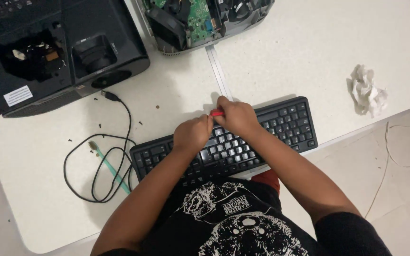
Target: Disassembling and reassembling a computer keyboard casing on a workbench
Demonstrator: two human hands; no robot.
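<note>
A black keyboard (281, 125) lies tilted on the white table (300, 52), its right end farther from me. My right hand (236, 116) is closed around a small red-handled tool (217, 113) over the keyboard's top row. My left hand (193, 134) is curled into a fist right beside it, resting on the keys near the tool; whether it also grips the tool is hidden.
A black projector (48, 52) sits at the far left, an opened device with a green circuit board (200, 19) at the top. A black cable (96, 161), a teal toothbrush (112, 168) and several small screws lie left. Crumpled white paper (366, 90) is right.
</note>
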